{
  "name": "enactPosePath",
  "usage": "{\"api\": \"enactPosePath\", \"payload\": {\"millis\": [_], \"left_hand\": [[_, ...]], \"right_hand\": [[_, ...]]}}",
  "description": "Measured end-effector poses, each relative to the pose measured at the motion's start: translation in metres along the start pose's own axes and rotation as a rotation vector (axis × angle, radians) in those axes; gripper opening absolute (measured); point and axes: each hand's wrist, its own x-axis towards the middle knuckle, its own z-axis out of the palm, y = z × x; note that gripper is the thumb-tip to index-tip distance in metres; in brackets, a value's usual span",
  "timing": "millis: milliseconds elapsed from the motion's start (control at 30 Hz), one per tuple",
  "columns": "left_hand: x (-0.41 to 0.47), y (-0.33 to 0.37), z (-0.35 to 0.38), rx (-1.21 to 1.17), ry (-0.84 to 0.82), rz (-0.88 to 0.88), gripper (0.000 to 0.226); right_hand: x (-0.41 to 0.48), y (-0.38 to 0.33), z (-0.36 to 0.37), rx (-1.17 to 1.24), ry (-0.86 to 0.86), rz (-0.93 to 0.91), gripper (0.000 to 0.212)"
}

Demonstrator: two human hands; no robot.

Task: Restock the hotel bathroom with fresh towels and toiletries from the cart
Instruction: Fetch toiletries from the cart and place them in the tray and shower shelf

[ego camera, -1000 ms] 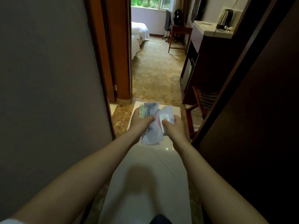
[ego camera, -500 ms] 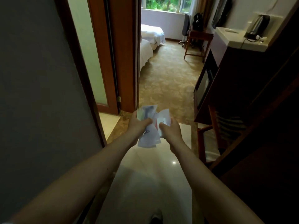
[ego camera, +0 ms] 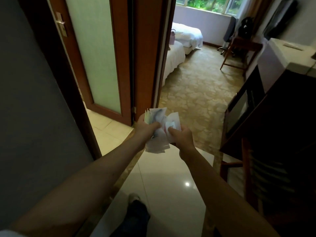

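both hands are held out in front. the left hand (ego camera: 147,129) curls its fingers round a fan of packets (ego camera: 158,142), and the right hand (ego camera: 179,135) pinches the other side, probably so that none slips. beyond, at left, the door (ego camera: 95,65) is open; a bed (ego camera: 188,31) lies far behind.

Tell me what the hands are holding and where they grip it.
Flat packets, fanned out. The left hand grips the bunch around its middle; the right hand pinches a white packet near its lower edge.
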Motion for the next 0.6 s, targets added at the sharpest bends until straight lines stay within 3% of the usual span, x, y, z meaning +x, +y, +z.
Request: {"api": "enactPosePath", "payload": {"millis": [267,600], "left_hand": [[0.167,0.020,0.009,-0.038,-0.015,0.083,0.036],[0.348,0.072,-0.034,-0.058,0.109,0.085,0.030]], "right_hand": [[0.167,-0.036,0.048,-0.031,-0.047,0.037,0.017],[0.339,-0.102,0.150,-0.102,-0.164,0.109,0.018]]}}
